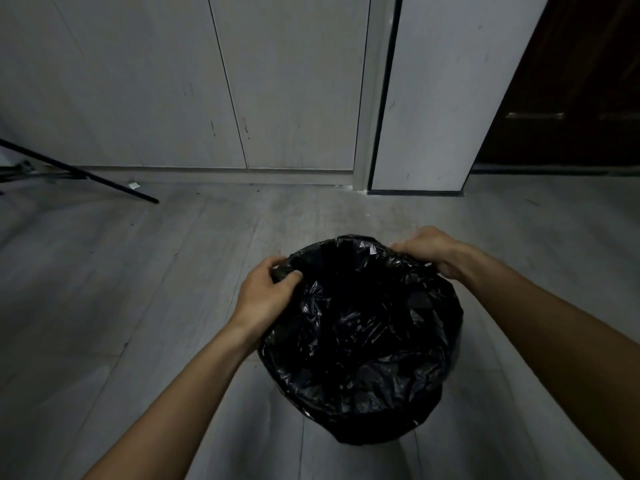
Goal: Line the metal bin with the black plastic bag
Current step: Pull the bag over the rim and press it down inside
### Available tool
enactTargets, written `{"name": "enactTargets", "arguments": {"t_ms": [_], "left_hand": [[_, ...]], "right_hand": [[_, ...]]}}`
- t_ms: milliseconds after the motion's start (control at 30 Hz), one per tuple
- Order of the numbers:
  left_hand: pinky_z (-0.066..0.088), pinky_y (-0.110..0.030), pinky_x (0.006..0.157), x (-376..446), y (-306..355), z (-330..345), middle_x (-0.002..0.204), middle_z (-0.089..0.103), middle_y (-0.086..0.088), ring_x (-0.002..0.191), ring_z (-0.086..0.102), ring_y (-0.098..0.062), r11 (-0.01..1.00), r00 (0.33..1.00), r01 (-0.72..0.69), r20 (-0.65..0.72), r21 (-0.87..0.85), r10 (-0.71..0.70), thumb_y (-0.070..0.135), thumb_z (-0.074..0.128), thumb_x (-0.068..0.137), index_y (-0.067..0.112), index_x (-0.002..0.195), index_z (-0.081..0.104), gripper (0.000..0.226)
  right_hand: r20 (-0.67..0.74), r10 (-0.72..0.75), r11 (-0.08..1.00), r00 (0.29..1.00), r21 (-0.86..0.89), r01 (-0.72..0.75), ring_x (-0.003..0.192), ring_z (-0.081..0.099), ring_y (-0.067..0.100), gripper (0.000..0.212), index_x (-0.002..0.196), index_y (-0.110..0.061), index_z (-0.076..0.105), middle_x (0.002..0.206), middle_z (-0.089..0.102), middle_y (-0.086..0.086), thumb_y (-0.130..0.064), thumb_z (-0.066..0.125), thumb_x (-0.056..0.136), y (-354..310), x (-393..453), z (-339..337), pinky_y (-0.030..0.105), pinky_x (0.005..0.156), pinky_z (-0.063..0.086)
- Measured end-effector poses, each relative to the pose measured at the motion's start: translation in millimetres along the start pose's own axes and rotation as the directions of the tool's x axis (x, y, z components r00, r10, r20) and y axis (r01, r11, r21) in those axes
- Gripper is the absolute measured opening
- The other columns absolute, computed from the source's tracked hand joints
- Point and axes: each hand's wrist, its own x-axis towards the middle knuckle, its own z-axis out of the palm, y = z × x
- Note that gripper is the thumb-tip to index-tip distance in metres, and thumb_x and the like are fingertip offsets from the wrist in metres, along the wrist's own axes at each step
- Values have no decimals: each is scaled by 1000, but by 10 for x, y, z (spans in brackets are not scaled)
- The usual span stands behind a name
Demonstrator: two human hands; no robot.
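The black plastic bag drapes over the metal bin so fully that none of the bin's metal can be made out; its interior is too dark to read. The left hand shows a thumb on the bag's edge, the other fingertips tucked behind the plastic. The right hand has its fingertips hidden past the far rim (grip unclear). Both forearms are cut off by the lower frame edge. At left, a black stand leg runs out of frame, its upper part unseen.
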Motion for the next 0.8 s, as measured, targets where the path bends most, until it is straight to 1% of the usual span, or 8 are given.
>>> {"name": "enactTargets", "arguments": {"t_ms": [100,267,300,367,433,500,667,800], "left_hand": [[55,-19,53,-15,-5,-23,75,78,2,67,74,-13,973,993,106,75,-206,-92,20,68,88,17,104,69,16],[54,-20,49,-105,-21,-62,77,78,-9,63,74,-18,910,975,211,138,-358,-172,16,67,88,7,99,71,15],[54,-20,49,-128,-29,-60,77,78,-8,63,74,-17,908,976,206,143,-366,-164,17,67,89,8,98,72,14],[54,-18,51,-171,-46,-81,79,79,-4,68,75,-15,915,987,154,97,-374,-126,20,68,88,12,98,74,14],[53,-17,61,-196,-104,-152,84,79,3,78,74,-9,928,997,69,-10,-366,-78,28,68,88,20,94,77,13],[51,-23,70,-255,-194,-231,84,78,10,79,72,-3,942,997,11,-67,-335,-36,38,63,89,28,82,79,20],[50,-28,80,-364,-302,-176,92,77,8,88,69,-6,936,976,206,128,-286,-176,67,42,90,31,92,76,50],[46,-31,93,-310,-298,-136,96,74,10,96,66,-8,916,968,227,181,-330,-175,67,36,93,32,96,72,51]], "right_hand": [[174,119,993,978,5,-122,41,63,19,11,76,3,62,52,66,10,-3,69,83,93,95,-11,23,41,52],[117,141,943,983,-317,-97,58,50,19,20,75,-2,58,68,56,7,-12,58,93,364,63,71,21,49,42],[103,140,953,985,-285,-105,58,45,19,26,68,-3,55,68,52,8,-8,56,93,431,48,79,21,47,40],[2,129,992,992,-20,-128,55,43,17,28,64,-5,55,67,51,7,-4,57,92,541,-2,49,19,42,40],[-181,83,977,980,209,-44,55,53,17,13,80,-2,67,67,59,7,-12,63,88,600,-112,-80,19,47,44],[-254,49,948,966,317,36,47,55,13,13,88,-2,71,63,64,5,-13,63,87,646,-276,-259,20,42,47],[142,31,909,989,409,-87,56,59,11,30,78,-15,72,69,64,0,-33,54,95,778,-702,-258,20,48,51],[261,38,825,965,536,-178,97,68,18,53,110,-14,71,104,75,4,-54,38,98,751,-652,-48,35,87,55]]}}
